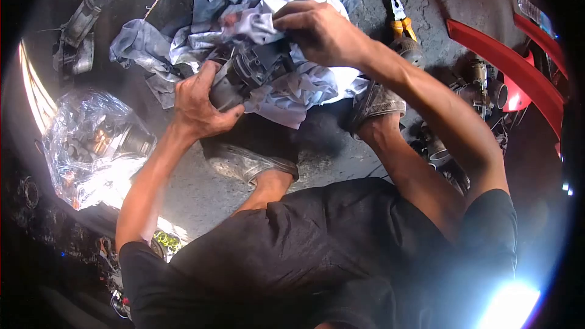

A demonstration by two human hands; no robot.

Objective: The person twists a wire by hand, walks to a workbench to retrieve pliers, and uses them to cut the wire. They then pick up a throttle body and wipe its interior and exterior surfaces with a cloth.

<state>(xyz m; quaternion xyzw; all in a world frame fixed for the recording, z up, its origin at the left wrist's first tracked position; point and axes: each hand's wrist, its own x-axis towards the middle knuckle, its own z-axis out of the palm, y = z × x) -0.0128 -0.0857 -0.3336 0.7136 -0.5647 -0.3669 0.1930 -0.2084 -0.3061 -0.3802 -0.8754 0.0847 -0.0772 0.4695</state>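
Observation:
My left hand (201,102) is wrapped round a machine part (251,66) that looks like a small motor, with a grey metal body and a black ribbed end. The part is held tilted above a crumpled, stained white-grey rag (308,94) spread on the floor. My right hand (320,29) is closed at the upper right of the part, its fingers pinching a fold of the rag against or close to the black end. The fingertips of this hand are partly hidden by the cloth.
Pliers (399,18) with yellow-orange handles lie at the upper right. A clear plastic bag (91,106) of metal parts is at left. Red curved bars (509,64) and metal parts (481,85) stand at right. My shoes (241,161) flank the work on the grey floor (213,192).

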